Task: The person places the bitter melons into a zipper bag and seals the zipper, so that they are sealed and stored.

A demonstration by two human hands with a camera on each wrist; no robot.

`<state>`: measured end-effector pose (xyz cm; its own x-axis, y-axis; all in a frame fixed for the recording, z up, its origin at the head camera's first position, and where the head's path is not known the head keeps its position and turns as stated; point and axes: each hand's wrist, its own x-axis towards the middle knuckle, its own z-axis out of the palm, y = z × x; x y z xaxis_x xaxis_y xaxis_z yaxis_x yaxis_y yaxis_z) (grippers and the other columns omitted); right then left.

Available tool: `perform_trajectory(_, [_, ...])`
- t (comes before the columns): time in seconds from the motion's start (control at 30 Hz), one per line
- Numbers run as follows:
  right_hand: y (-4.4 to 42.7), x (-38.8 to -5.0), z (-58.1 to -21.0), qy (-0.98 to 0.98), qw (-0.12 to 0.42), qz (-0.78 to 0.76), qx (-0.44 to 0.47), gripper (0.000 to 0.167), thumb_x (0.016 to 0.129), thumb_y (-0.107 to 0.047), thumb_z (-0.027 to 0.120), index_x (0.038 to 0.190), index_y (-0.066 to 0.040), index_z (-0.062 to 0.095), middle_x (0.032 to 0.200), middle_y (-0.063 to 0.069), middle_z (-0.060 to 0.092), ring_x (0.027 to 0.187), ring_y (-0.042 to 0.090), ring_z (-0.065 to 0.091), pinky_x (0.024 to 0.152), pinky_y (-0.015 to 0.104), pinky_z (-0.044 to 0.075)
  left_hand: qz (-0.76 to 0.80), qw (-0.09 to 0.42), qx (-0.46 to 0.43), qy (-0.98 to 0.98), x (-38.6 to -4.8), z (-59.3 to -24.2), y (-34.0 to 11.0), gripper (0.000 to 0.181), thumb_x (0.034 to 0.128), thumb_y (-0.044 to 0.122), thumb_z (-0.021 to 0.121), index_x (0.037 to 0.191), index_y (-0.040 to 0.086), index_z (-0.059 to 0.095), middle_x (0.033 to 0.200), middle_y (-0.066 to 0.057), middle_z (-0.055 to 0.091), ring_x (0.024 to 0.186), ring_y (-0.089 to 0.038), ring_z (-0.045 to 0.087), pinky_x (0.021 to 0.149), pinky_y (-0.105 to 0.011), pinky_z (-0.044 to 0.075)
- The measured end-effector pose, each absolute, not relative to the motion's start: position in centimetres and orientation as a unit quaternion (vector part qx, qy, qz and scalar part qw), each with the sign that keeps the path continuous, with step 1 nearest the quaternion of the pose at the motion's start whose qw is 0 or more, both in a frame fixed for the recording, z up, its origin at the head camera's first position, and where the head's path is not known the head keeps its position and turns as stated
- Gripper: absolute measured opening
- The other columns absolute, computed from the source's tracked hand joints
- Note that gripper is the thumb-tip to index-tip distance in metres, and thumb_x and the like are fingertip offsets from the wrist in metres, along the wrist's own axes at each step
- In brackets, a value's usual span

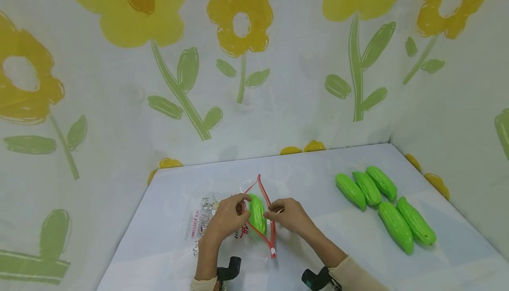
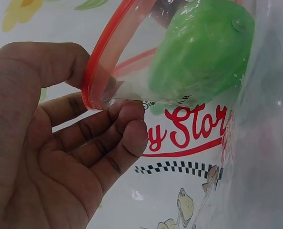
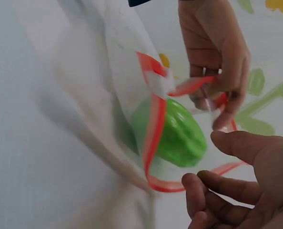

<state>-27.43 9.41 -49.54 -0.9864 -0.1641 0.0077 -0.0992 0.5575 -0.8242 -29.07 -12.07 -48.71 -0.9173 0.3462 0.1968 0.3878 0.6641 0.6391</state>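
Note:
A clear zip bag with a red-edged mouth and cartoon print lies on the white table, its mouth spread wide. Within that mouth is a glossy green vegetable, long and lumpy like a bitter melon; the left wrist view shows its rounded end through the film. My left hand pinches the bag's red edge between thumb and index finger. On the opposite side of the mouth, my right hand has its thumb and fingers apart, close to the red edge.
Several similar green vegetables lie grouped on the table's right side. The white table meets a flower-patterned wall covering at its back and sides. A white zip slider sits at the near end of the bag's mouth.

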Motion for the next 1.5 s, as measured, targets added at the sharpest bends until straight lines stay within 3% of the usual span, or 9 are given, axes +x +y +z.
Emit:
perform_trajectory(0.27, [12.6,-27.4,-47.5,0.893,0.005,-0.446,-0.057,0.019,0.089,-0.028,0.077,0.101,-0.014,0.076,0.091,-0.006,0.068,0.088,0.016,0.060,0.070,0.031,0.051,-0.365,0.031,-0.191,-0.911,-29.1,-48.7,-12.6,0.030,0.0822,0.009,0.063,0.111,0.009,0.070,0.072,0.005,0.050,0.065,-0.011,0.047,0.056,-0.026,0.040])
perform_trajectory(0.6, [20.0,-27.5,-46.6,0.911,-0.057,-0.406,-0.041,0.029,0.091,-0.026,0.075,0.108,-0.003,0.073,0.095,0.002,0.070,0.088,0.021,0.060,0.067,0.031,0.050,-0.366,0.029,-0.198,-0.909,-29.2,-48.8,-12.5,0.029,0.0829,0.009,0.062,0.111,0.009,0.070,0.071,0.005,0.050,0.065,-0.011,0.046,0.057,-0.026,0.040])
perform_trajectory(1.03, [26.8,-26.7,-46.9,0.928,-0.111,-0.355,-0.025,0.031,0.090,-0.024,0.076,0.107,0.001,0.073,0.094,0.005,0.072,0.085,0.022,0.063,0.066,0.032,0.049,-0.362,0.027,-0.198,-0.910,-29.3,-49.2,-12.3,0.029,0.0836,0.010,0.062,0.111,0.009,0.070,0.073,0.005,0.050,0.067,-0.011,0.047,0.058,-0.027,0.041])
perform_trajectory(1.5, [30.1,-25.3,-46.7,0.946,-0.096,-0.309,0.020,0.042,0.092,-0.030,0.073,0.117,0.004,0.069,0.105,0.017,0.070,0.090,0.029,0.062,0.062,0.034,0.047,-0.372,0.020,-0.195,-0.907,-29.3,-49.3,-12.5,0.028,0.0836,0.009,0.062,0.111,0.010,0.070,0.073,0.005,0.051,0.066,-0.011,0.047,0.057,-0.027,0.041])
